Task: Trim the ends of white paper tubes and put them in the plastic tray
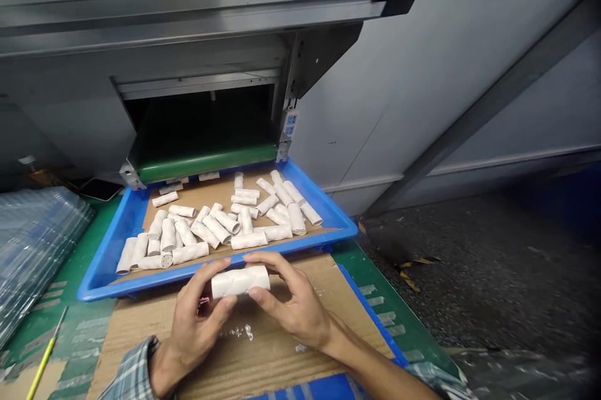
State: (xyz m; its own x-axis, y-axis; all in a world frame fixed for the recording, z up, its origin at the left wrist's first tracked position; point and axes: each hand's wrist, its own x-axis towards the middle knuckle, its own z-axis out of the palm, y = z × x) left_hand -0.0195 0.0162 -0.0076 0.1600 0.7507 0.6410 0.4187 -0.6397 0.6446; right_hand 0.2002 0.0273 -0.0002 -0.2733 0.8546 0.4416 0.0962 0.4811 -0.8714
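Nearest, along the bottom of the frame, a plaid sleeve [131, 378] at the left wrist. Left hand [200, 318] and right hand [295, 303] curved around one short white tube [240, 281] from either side, fingertips on it, palms not touching, tube lifted just above a cardboard sheet [282, 356] and just short of the tray's near rim. A small pink bit beside the left fingers, too small to tell. Just beyond, a blue plastic tray [117, 290] lined with brown card, with a loose heap of like white tubes [201, 231] lying at all angles, many touching or crossed, none in rows. Only one tube in hand, the rest all in the tray. At the tray's far edge, a green conveyor belt [206, 165] coming out of a dark opening [197, 115] in a grey steel machine [188, 12]. Lower left, a stack of clear plastic sheets [32, 250]. Off to the right, a speckled grey floor [469, 262].
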